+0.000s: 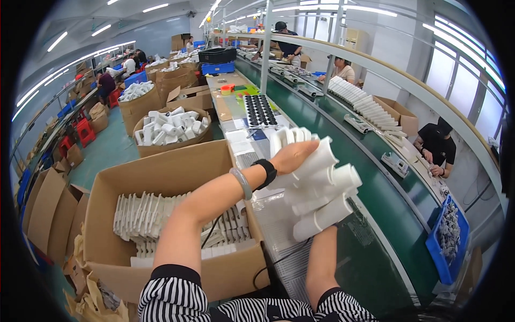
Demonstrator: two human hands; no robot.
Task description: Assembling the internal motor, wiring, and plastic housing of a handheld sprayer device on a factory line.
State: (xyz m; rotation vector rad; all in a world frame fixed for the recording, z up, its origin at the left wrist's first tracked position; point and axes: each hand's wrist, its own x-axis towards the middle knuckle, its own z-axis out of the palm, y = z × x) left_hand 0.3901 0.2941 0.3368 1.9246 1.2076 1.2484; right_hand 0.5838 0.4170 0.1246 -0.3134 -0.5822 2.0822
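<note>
while the white parts (316, 180) are held over the bench (271, 214), their long sides slant up and right, toward the green belt (375, 198). the left hand (294, 157) grips their top, maybe so none slide. the right hand is hidden below, so i can't tell its grip. the brown box (161, 163) sits close, likely for easy reach.

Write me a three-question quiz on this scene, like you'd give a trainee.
1. On which side does the person wear the black wristband: (a) left or (b) right?
2. True or false: the open brown cardboard box holds rows of white plastic pieces.
3. What does the bare left hand touch?

Key: 1. (a). 2. True. 3. A stack of curved white plastic parts.
</note>
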